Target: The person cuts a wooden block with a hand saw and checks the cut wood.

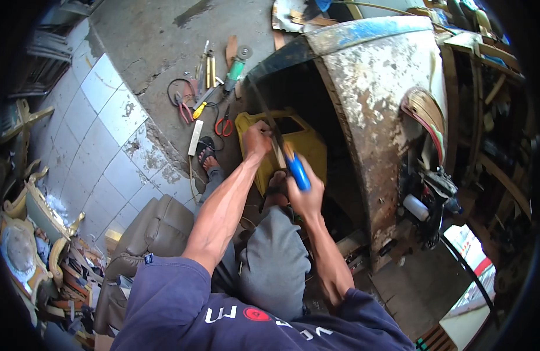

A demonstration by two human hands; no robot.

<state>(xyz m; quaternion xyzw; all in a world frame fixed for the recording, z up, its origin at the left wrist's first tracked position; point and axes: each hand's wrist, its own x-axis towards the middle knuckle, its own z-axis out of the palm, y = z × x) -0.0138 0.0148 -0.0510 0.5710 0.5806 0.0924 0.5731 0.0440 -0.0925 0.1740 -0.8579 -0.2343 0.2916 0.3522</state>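
A handsaw with a blue handle (298, 171) is gripped in my right hand (308, 190), its fingers wrapped round the grip. The blade (265, 105) points away from me and is partly smeared by motion. Under and beside it lies a narrow strip of wood (278, 153) on top of a yellow plastic crate or stool (312, 139). My left hand (258, 139) is closed at the far part of the strip, close to the blade. One foot (276, 182) rests on the yellow piece beside the strip. Where the teeth meet the wood cannot be made out.
On the floor ahead lie a green angle grinder (234, 75), a yellow screwdriver (200, 109), pliers (183, 109) and red-handled scissors (224, 126). A large worn workbench panel (372, 88) rises at the right. A brown cushioned seat (162, 225) and wood scraps (74, 281) are at the left.
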